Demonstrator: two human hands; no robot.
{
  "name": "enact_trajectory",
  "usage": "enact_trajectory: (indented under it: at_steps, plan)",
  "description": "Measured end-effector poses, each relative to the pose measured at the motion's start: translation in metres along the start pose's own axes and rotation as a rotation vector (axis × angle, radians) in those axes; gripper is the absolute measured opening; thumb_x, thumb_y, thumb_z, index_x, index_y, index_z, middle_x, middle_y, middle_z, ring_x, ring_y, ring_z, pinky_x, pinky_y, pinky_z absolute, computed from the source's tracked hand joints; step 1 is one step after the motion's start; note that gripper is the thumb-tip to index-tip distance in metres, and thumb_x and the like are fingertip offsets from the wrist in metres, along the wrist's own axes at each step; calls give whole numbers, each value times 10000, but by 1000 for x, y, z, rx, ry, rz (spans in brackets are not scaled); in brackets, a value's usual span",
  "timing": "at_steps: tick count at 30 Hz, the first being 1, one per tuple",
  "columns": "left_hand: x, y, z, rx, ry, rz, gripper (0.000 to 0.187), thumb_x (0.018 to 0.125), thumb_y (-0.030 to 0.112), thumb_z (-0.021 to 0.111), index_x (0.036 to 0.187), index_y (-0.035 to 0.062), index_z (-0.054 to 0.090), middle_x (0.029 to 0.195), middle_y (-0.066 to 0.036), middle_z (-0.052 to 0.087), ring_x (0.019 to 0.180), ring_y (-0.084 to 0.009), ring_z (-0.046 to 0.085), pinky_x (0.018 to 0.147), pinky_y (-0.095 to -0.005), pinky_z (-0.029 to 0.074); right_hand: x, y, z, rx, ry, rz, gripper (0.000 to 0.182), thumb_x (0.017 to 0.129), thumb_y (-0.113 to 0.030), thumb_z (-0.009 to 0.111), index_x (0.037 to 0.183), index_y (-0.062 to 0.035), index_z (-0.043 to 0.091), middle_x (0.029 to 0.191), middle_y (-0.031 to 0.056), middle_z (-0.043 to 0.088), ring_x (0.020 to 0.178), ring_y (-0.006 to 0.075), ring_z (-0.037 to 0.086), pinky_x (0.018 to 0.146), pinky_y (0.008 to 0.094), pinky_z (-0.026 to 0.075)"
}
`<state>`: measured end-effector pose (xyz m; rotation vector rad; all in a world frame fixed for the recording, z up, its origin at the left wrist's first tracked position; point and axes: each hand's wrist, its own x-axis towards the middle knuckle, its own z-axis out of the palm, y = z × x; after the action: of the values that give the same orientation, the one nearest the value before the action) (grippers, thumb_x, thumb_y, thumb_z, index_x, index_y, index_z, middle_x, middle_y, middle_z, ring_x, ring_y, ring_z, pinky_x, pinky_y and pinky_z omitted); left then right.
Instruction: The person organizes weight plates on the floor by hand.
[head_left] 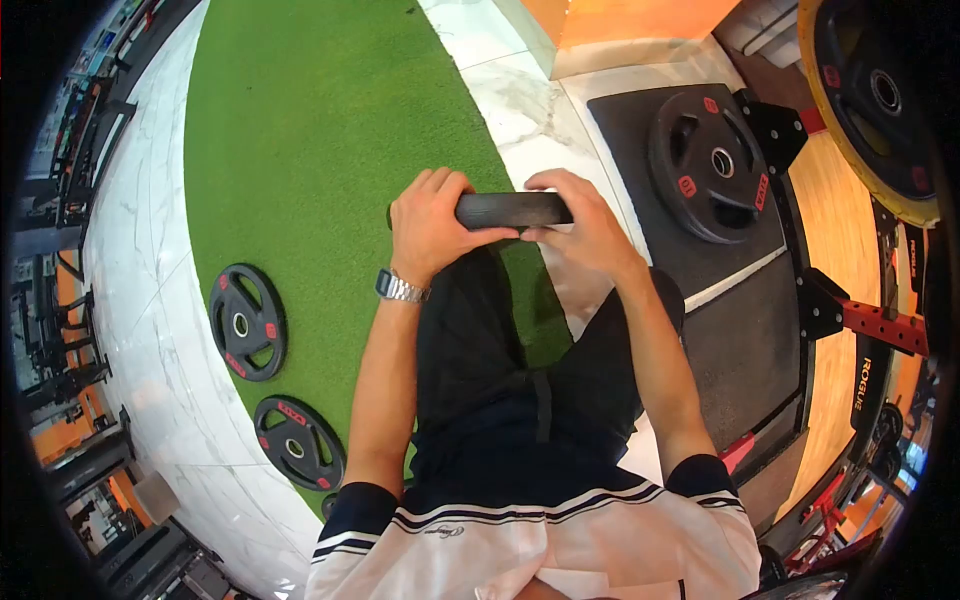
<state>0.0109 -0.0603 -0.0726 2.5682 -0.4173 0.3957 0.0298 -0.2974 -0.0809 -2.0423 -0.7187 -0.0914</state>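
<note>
A person in a white top and dark shorts stands at the edge of a gym's green turf (310, 130), both hands closed on a black weight plate (515, 209) held edge-on in front of the waist. Seen from above, only the plate's rim shows as a dark bar; its face, markings and lower part are hidden behind the hands and the dark shorts. The left hand (432, 232), a metal wristwatch (401, 288) on its wrist, wraps the rim's left end with the thumb lying along the edge. The right hand (582, 225) clamps the right end, fingers curled over the top. The two hands sit close together but do not touch.

Two more black plates with red markings lie flat, one (248, 321) on the turf and one (298, 443) at its border, beside the pale marble floor (150, 330). A further plate (709, 165) rests on a dark rubber platform (745, 330) to the right, and a large yellow-rimmed plate (872, 95) is cut off at the frame's upper right corner. Racks and equipment at the far left edge are bent by the lens and too small to make out. The person's feet are out of sight beneath the shorts.
</note>
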Motion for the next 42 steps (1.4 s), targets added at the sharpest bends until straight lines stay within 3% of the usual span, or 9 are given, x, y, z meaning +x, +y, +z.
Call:
enact_trajectory:
  at_steps: [3,4,9,15,21,26,29,36,42]
  plan:
    - [16,14,9,21,-20,55,570,595,498,938,845,87,632,817,-76,631,784,-296,636,658,-414,510,-9,18,6,-138,49,161,408,642,-66,870,990,-89,657,917,73,690,909,315,673,824,392,519]
    - [19,16,12,-21,-21,77,573,597,496,937,862,86,637,826,-79,636,786,-296,637,661,-413,510,-13,26,8,-139,177,95,357,628,-49,853,929,-95,665,844,59,689,839,300,681,755,390,530]
    - [28,12,17,-44,10,322,594,612,480,934,955,81,657,870,-100,659,791,-302,642,687,-409,514,-42,54,-5,-77,182,211,362,633,-18,816,953,-73,655,868,101,688,844,332,674,749,388,523]
    - [25,20,31,-172,-157,80,566,579,476,945,870,76,672,864,-105,659,737,-307,639,655,-415,522,-86,85,-18,-4,192,374,342,635,26,776,945,-50,651,885,131,695,843,301,696,750,360,520]
    - [62,66,57,-89,-177,239,575,570,549,906,754,91,610,744,-66,604,725,-293,631,640,-414,514,-125,105,-32,107,248,522,336,676,9,835,952,-38,649,854,93,709,815,207,709,750,327,529]
    - [83,93,74,-74,-221,302,569,529,526,911,740,101,597,726,-56,584,719,-275,615,628,-411,493,-134,96,-53,169,217,556,464,685,-12,859,1089,-59,638,977,90,712,931,204,703,829,344,531]
    - [86,112,78,-23,-264,287,562,505,492,918,760,102,603,741,-47,594,742,-271,617,655,-414,488,-116,60,-81,118,214,476,530,682,9,840,1160,-76,627,1068,100,694,1019,248,687,870,363,526]
    - [82,133,71,-160,-384,362,609,623,151,894,1176,109,642,1031,-68,678,1008,-293,624,856,-421,455,-116,81,-89,43,190,476,519,633,137,737,1109,-54,660,1006,85,655,971,271,663,846,342,508]
    - [70,97,77,-129,-369,71,365,630,84,838,940,76,646,880,-116,671,852,-356,652,729,-440,503,-131,97,-99,155,189,468,506,627,129,736,1087,-72,667,1020,74,666,1013,293,641,880,377,504]
